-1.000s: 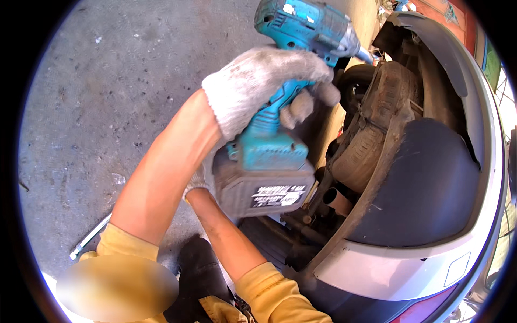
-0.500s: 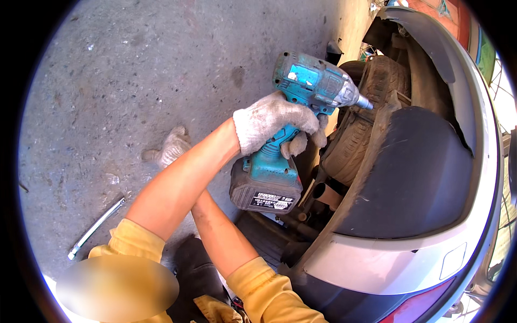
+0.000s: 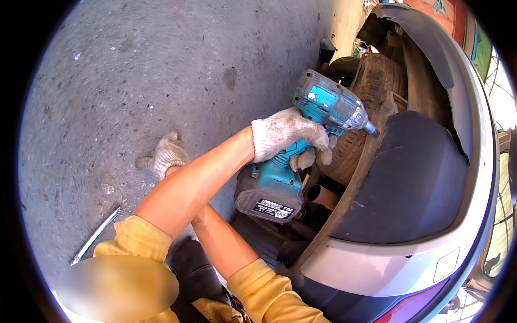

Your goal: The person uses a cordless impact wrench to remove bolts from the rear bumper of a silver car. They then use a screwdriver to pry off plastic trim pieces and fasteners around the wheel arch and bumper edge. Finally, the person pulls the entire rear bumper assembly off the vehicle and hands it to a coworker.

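A teal cordless driver (image 3: 326,102) with a dark, bulky battery (image 3: 269,202) is held up between the grey floor (image 3: 107,81) and the car's exposed underside, its nose pointing to the right and slightly down. The left hand (image 3: 291,137), in a pale, soiled knit glove, is clamped around the driver's handle, with the fingertips curled round the front of the grip and the thumb lying high, just below the tool's body. The socket tip ends near the edge of a smooth black panel (image 3: 409,177); whether it touches anything there, I cannot tell. Behind and below the tool sits a dirt-covered tyre (image 3: 377,81), and near the battery shows the round end of a brownish pipe (image 3: 322,195). Pale silver bodywork (image 3: 366,264) curves around the black panel, with part of a reddish lamp (image 3: 417,307) at its lower edge. The forearms cross, the left one passing over the right. The right hand (image 3: 168,156), gloved alike, is over the floor well apart from the driver, its thumb sticking out away from the fingers and nothing visible in its grasp. Toward the lower left, a slim metal bar (image 3: 97,235) lies on the floor, near the yellow left sleeve (image 3: 142,237)
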A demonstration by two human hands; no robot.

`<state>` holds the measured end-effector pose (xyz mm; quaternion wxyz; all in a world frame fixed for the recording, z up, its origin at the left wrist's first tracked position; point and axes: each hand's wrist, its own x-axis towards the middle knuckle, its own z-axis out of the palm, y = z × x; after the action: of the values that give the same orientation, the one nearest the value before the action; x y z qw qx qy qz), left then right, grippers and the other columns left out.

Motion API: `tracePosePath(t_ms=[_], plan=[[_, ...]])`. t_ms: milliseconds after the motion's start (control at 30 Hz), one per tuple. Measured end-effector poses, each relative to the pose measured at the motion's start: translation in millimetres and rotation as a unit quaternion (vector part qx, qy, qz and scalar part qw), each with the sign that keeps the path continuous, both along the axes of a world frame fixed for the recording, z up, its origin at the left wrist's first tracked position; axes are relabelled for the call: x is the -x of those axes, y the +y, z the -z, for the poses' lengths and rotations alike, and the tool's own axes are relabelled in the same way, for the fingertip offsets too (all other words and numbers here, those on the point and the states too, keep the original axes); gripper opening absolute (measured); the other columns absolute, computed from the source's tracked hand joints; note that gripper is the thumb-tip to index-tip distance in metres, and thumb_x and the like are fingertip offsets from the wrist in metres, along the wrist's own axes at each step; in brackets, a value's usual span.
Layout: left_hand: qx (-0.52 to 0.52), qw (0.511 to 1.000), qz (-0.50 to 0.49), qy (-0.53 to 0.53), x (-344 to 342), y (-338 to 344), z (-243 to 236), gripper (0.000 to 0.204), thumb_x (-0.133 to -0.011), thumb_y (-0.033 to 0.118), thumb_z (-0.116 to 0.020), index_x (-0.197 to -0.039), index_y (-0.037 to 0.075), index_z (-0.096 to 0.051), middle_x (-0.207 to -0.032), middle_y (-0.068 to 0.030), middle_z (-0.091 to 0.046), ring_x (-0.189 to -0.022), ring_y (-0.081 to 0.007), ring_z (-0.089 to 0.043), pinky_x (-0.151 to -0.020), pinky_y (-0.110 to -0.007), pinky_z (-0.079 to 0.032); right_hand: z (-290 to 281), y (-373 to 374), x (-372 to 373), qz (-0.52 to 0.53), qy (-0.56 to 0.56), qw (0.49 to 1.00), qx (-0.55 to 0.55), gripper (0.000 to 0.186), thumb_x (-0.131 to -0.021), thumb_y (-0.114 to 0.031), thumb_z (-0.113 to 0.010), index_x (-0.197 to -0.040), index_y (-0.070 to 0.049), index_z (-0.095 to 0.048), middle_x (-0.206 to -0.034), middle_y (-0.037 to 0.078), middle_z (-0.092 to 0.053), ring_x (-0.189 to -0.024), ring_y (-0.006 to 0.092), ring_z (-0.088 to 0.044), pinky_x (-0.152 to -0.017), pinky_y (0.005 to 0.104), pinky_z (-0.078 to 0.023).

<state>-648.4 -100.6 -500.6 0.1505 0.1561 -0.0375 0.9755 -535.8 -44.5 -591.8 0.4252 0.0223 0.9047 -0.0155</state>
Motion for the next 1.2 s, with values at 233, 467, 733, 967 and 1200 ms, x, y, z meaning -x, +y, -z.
tracePosePath(t_ms=[233, 467, 733, 967, 1200], plan=[[0.012, 1.000, -0.011, 0.000, -2, 1, -2, 0.025, -0.075, 0.015, -0.062, -0.093, -0.001, -0.059, -0.077, -0.0152, -0.067, -0.047, -0.0151, -0.056, -0.042, -0.027, -0.046, 7, -20, 16, 0.029, -0.037, 0.997, -0.053, 0.084, -0.062, -0.020, -0.086, -0.125, 0.005, -0.037, -0.125, 0.026, -0.052, -0.116, 0.0367, -0.052, -0.094, 0.0430, -0.046], [0.037, 0.999, -0.019, -0.007, 2, 0, -2, 0.023, -0.075, 0.012, -0.061, -0.094, 0.000, -0.058, -0.077, -0.0158, -0.067, -0.046, -0.0159, -0.057, -0.041, -0.026, -0.045, 26, 16, -6, 0.088, -0.020, 0.975, 0.202, 0.072, -0.070, -0.020, -0.077, -0.127, 0.003, -0.039, -0.124, 0.019, -0.050, -0.113, 0.0291, -0.049, -0.095, 0.0388, -0.042], [-0.009, 1.000, -0.016, 0.003, 9, 6, 2, 0.023, -0.075, 0.014, -0.062, -0.093, 0.000, -0.059, -0.077, -0.0159, -0.067, -0.046, -0.0155, -0.057, -0.042, -0.025, -0.046, 37, 38, -21, 0.114, -0.035, 0.946, 0.302, 0.058, -0.080, -0.019, -0.067, -0.129, 0.001, -0.041, -0.123, 0.011, -0.049, -0.110, 0.0204, -0.046, -0.097, 0.0340, -0.037], [-0.018, 1.000, -0.001, -0.004, 1, 5, 3, 0.022, -0.075, 0.013, -0.062, -0.093, 0.001, -0.060, -0.076, -0.0159, -0.067, -0.044, -0.0152, -0.056, -0.041, -0.024, -0.045, 52, 64, -35, -0.030, 0.018, 0.952, 0.304, 0.049, -0.085, -0.019, -0.061, -0.127, -0.001, -0.044, -0.115, 0.006, -0.051, -0.103, 0.0164, -0.045, -0.094, 0.0327, -0.037], [-0.039, 0.998, 0.037, 0.012, 9, 10, 6, 0.023, -0.078, 0.018, -0.060, -0.093, 0.001, -0.059, -0.077, -0.0157, -0.067, -0.047, -0.0146, -0.056, -0.041, -0.025, -0.044, 39, 69, -42, -0.033, 0.027, 0.960, 0.277, 0.047, -0.085, -0.020, -0.061, -0.124, -0.001, -0.044, -0.112, 0.006, -0.051, -0.101, 0.0161, -0.045, -0.092, 0.0328, -0.037]])
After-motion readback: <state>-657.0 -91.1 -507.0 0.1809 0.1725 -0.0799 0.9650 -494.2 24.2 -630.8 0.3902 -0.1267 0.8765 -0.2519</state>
